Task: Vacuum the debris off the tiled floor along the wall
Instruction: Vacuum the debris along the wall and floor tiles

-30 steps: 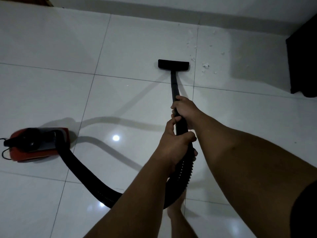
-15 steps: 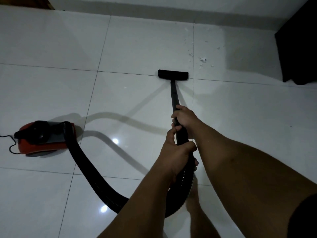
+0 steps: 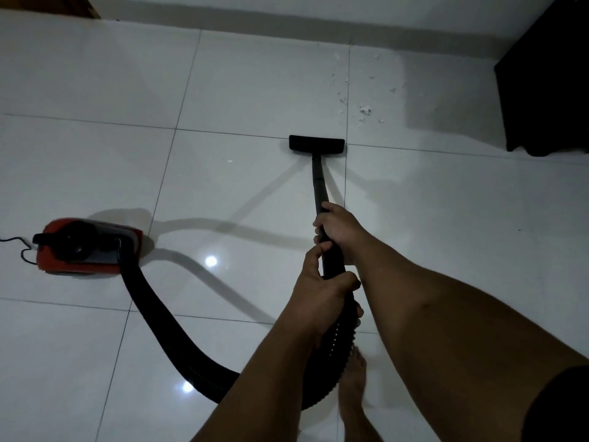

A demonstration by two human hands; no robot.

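Note:
Both hands grip the black vacuum wand point(image 3: 319, 183). My right hand point(image 3: 339, 228) holds it higher up the tube, and my left hand point(image 3: 322, 293) clasps the lower end where the ribbed hose begins. The flat black floor nozzle point(image 3: 316, 144) rests on the white tiles point(image 3: 255, 87), on a grout line. Small white debris point(image 3: 365, 109) lies scattered beyond and to the right of the nozzle, toward the wall point(image 3: 287, 14). The black hose point(image 3: 149, 317) loops back left to the red and black vacuum body point(image 3: 86, 245).
A dark piece of furniture point(image 3: 548, 84) stands at the right against the wall. A thin black power cord point(image 3: 17, 245) trails from the vacuum body at the left edge. My bare foot point(image 3: 352, 381) stands on the tiles below the hose.
The nozzle has drawn back from the debris toward me, and the debris now lies further ahead of it. The vacuum body appears shifted right in view. Both hands keep their grip.

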